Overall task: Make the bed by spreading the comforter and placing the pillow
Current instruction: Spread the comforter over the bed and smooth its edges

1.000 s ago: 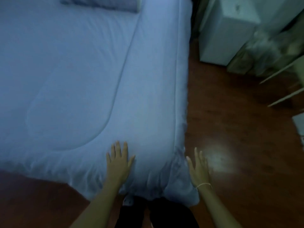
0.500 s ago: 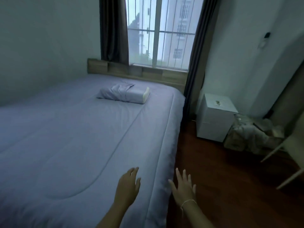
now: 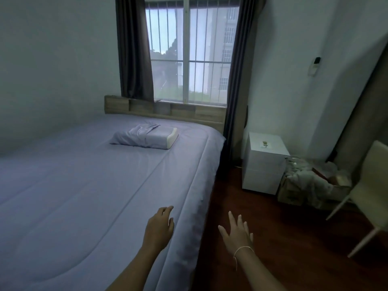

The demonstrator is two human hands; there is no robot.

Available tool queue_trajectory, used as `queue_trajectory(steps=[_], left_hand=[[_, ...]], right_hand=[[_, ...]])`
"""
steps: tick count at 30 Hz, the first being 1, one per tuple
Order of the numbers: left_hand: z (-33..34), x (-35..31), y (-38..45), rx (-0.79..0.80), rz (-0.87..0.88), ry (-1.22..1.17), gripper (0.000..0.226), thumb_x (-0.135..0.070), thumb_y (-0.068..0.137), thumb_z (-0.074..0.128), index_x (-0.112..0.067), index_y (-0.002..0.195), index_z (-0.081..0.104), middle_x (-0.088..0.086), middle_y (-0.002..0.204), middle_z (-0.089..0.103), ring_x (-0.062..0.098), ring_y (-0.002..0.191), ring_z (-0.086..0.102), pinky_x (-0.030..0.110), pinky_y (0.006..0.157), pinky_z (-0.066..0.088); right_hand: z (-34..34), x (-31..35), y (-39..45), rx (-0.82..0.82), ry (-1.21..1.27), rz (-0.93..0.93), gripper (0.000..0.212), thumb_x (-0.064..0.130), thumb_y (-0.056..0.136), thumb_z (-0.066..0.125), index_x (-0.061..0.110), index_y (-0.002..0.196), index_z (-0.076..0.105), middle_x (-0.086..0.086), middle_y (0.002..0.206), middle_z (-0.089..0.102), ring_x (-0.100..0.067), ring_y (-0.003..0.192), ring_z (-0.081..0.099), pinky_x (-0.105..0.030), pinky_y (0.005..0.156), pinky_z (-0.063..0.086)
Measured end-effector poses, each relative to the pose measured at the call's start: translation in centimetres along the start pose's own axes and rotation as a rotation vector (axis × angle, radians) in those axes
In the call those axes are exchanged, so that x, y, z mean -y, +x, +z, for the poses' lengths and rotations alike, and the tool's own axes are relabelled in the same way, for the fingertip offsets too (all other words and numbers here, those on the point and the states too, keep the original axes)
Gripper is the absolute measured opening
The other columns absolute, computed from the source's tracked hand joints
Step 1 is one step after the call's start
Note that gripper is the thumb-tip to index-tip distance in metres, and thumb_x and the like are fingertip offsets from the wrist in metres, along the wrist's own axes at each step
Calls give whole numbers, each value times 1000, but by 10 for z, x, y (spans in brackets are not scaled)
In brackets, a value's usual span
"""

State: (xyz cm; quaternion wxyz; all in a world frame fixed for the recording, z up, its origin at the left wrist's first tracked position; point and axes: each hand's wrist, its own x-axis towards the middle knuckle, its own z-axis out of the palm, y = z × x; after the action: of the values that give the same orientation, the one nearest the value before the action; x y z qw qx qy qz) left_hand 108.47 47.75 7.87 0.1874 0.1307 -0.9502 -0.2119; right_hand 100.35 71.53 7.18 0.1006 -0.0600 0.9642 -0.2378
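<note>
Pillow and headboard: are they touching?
Apart. The head view shows the pillow lying on the comforter, with a clear strip of comforter between it and the wooden headboard.

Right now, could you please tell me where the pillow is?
In the head view the pillow lies on the comforter at the far end of the bed, just before the headboard under the window.
</note>
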Motion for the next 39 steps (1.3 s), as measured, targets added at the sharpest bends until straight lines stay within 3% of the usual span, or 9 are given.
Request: queue_trajectory(steps=[10,18,22,28,39], left_hand=[[53,-31,171,27,-13,-9,34,-25,94,49,-16,126,56,5,125,57,23,101,62,33,86,47],[100,-35,365,26,-64,-36,28,-30,95,46,-19,117,60,2,119,58,17,93,62,30,79,48],[131,-45,441,-1,-41,-11,30,-30,94,48,-17,117,61,5,121,59,21,101,60,34,85,48],[197,-62,564,-1,-12,91,46,-39,94,46,-22,136,45,8,147,39,25,134,36,44,108,30],[290,-59,811,-26,-199,108,48,-42,95,43,-23,139,40,7,150,34,24,138,31,43,111,28]], right_hand=[[-47,12,162,17,-19,-88,62,57,93,35,33,148,19,-3,160,7,-27,148,3,-51,117,10],[-107,52,358,-32,-35,-194,49,49,93,42,26,136,45,-3,152,33,-26,144,18,-44,117,21],[-125,60,441,-92,-31,-224,40,41,92,46,23,126,55,-2,138,50,-24,137,33,-39,113,30],[-130,55,581,-81,4,-206,41,37,89,50,25,128,51,0,135,53,-22,130,41,-39,107,37],[-167,72,877,16,-5,-256,47,36,89,51,25,134,47,-2,137,51,-22,127,43,-36,102,42]])
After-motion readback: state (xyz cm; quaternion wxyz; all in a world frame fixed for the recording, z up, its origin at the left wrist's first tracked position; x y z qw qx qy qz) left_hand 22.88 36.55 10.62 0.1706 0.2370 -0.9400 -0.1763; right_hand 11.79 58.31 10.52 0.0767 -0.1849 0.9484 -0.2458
